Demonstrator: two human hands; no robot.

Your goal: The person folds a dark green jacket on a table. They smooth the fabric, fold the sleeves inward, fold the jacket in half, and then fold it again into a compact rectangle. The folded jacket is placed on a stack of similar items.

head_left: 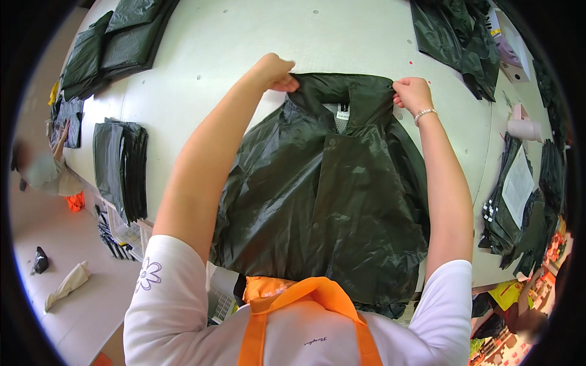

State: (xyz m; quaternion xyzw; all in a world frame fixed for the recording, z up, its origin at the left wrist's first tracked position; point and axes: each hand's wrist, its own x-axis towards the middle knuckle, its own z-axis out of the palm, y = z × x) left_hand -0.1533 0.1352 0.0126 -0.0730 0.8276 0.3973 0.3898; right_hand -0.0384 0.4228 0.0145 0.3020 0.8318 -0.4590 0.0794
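A dark green, shiny rain jacket (287, 201) lies front side up on the pale table before me, its collar toward the far side and its hem at the near edge. My left hand (276, 72) is closed at the left corner of the collar. At the opposite corner, my right hand (414, 96), with a beaded bracelet at the wrist, pinches the fabric. Between them the collar is stretched fairly straight. A white label (343, 114) and mesh lining show inside the neck opening. Snap buttons run down the front flap.
Folded dark green garments (125, 46) lie at the far left, with a stack (120, 165) nearer me. More garments (458, 43) are at the far right. A paper sheet (517, 186) rests on dark pieces at right. A co-worker (46, 171) stands at left, another person (525, 311) at lower right.
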